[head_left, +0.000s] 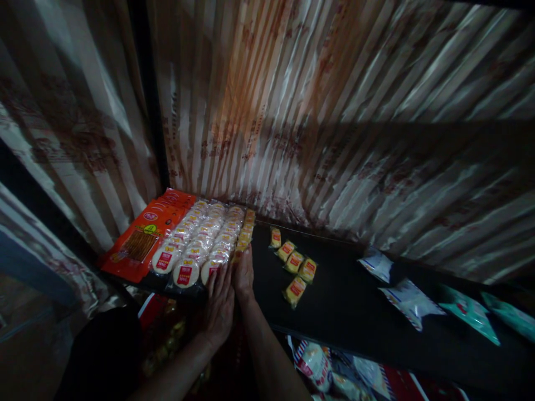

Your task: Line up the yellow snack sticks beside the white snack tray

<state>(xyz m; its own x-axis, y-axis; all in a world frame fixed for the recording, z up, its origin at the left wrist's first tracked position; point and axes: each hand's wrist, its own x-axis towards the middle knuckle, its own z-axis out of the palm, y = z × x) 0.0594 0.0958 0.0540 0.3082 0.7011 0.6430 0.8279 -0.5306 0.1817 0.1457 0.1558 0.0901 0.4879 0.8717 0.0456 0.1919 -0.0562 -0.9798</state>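
Observation:
Orange snack bags [144, 231] lie at the left end of a black shelf [334, 301]. Beside them, rows of round white crackers [186, 273] in clear wrappers with red labels overlap front to back. A narrow row of small yellow-wrapped snacks [246, 231] runs along their right side. My left hand [220, 303] has its fingers stretched out at the front end of the cracker rows. Close against it, my right hand [244, 274] is held straight beside the near end of the yellow row, fingers extended. Neither hand visibly grips anything; some fingertips are hard to make out.
Several loose yellow packets [295, 260] lie mid-shelf. White packets [412, 302] and green packets [470, 312] are farther right. Below the shelf edge are more packaged snacks [315, 365]. A dark post [147, 83] stands before the pleated, patterned curtain [271, 111].

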